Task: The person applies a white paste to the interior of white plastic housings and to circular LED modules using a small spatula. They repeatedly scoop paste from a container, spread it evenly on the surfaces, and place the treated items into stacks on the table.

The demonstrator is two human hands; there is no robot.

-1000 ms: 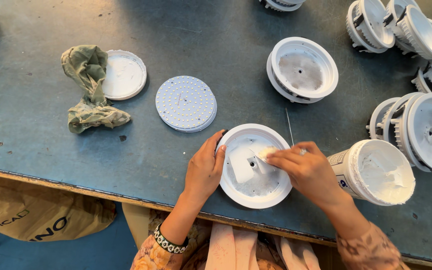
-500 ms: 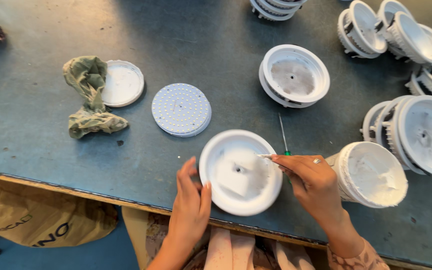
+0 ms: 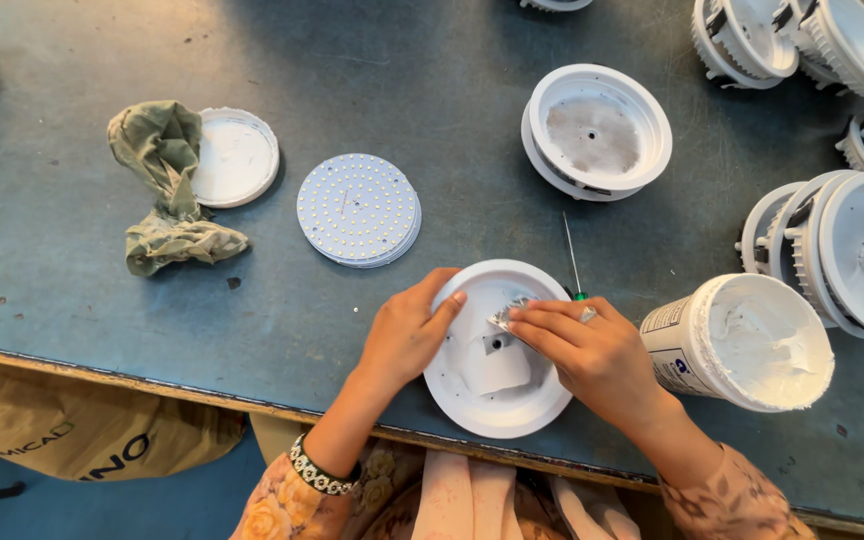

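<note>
Fingers of my right hand pinch narrowly on a small grey scrap over the white round housing. My left hand lies flat and loosely spread on the housing's left rim. That housing sits open side up at the worktop's near edge, paste tub just right, screwdriver lying behind it, pointing away.
</note>
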